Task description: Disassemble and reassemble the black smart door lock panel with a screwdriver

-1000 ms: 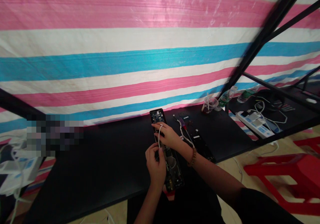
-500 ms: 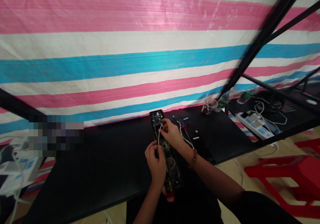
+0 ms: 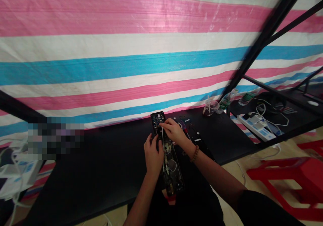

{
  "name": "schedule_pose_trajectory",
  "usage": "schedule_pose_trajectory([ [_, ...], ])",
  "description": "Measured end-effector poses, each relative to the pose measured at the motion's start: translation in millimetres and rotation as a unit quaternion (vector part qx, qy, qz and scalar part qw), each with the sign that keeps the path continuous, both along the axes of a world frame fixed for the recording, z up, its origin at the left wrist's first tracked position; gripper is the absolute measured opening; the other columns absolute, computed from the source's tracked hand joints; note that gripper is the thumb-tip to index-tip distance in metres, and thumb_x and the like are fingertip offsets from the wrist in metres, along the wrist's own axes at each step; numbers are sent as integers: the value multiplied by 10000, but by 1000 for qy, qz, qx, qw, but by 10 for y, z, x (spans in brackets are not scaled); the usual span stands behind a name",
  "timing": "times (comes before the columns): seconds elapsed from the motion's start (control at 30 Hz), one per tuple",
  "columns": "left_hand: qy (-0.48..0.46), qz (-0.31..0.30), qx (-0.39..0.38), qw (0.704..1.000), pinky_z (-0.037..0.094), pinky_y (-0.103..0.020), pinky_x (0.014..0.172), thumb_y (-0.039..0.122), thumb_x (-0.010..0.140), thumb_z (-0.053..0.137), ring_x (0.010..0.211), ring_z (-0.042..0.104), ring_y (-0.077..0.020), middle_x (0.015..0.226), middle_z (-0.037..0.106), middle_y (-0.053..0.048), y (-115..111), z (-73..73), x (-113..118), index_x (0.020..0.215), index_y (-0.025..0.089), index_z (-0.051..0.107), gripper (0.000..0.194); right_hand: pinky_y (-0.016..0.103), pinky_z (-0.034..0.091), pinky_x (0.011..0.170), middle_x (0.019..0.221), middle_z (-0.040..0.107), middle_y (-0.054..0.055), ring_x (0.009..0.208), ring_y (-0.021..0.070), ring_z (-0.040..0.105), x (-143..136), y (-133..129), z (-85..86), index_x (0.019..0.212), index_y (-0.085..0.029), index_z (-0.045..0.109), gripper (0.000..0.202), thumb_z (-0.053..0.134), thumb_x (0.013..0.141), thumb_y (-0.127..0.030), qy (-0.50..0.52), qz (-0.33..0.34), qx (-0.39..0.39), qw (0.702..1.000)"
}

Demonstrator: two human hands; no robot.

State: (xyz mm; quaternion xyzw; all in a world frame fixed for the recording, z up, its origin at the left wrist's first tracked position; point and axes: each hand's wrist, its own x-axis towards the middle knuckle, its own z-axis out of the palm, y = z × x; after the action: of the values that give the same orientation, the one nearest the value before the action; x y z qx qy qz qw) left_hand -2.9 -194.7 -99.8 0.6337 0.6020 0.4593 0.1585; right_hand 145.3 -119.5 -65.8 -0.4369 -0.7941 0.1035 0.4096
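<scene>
A long black device casing (image 3: pixel 179 180) lies opened on the black table, with its far end away from me. Inside it show a circuit board (image 3: pixel 158 119), round speaker-like parts (image 3: pixel 172 165) and a thin white cable (image 3: pixel 163 140) running along its length. My right hand (image 3: pixel 174 132) reaches over the casing from the right, thumb and forefinger pinching the cable's upper end near the board. My left hand (image 3: pixel 153 155) rests at the casing's left edge, fingers apart and bent, their tips close to the cable. The exact end under the right fingertips is hidden.
A black panel (image 3: pixel 202 147) with a purple and red piece (image 3: pixel 185 127) lies right of the casing. Behind stand a plastic cup (image 3: pixel 211 107) and a bottle (image 3: pixel 225 100). A power strip (image 3: pixel 256 126) and a red stool (image 3: pixel 290 175) are at the right.
My left hand has let go of the cable and moved slightly up and left, its fingers spreading. My right hand has shifted a little left, still pinching. The cable's lower part now lies along the casing.
</scene>
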Motion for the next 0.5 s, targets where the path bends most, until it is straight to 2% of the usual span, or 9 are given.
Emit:
schedule_pose_trajectory([
  [0.17,20,-13,2,1000,421,-557,1100,350,981,457,1297,511,-323,1391,550,-186,12,-56,15,1304,159,628,413,299,522,896,1016,670,77,948,177,640,-49,24,49,1150,-197,706,298,501,957,-98,-3,24,-20,1000],
  [0.3,4,-17,-12,1000,414,-559,1113,365,993,428,1317,504,-325,1407,538,-204,14,-73,52,1319,137,618,440,284,521,849,974,691,62,866,162,651,-124,94,64,1122,-170,683,254,560,916,-84,4,17,-61,998],
  [0.37,-8,-19,-21,1000,397,-562,1129,372,998,414,1342,489,-325,1425,522,-201,16,-70,61,1327,144,611,446,275,515,838,957,686,52,852,156,644,-170,151,67,1049,-172,699,203,583,908,-84,-25,16,-67,997],
  [0.5,-38,-34,-46,998,358,-546,1169,383,1003,396,1391,453,-322,1464,486,-197,-2,-78,72,1338,138,599,462,296,483,911,975,668,73,951,178,620,-263,251,90,939,-163,739,145,603,921,-118,-127,14,-39,991],
])
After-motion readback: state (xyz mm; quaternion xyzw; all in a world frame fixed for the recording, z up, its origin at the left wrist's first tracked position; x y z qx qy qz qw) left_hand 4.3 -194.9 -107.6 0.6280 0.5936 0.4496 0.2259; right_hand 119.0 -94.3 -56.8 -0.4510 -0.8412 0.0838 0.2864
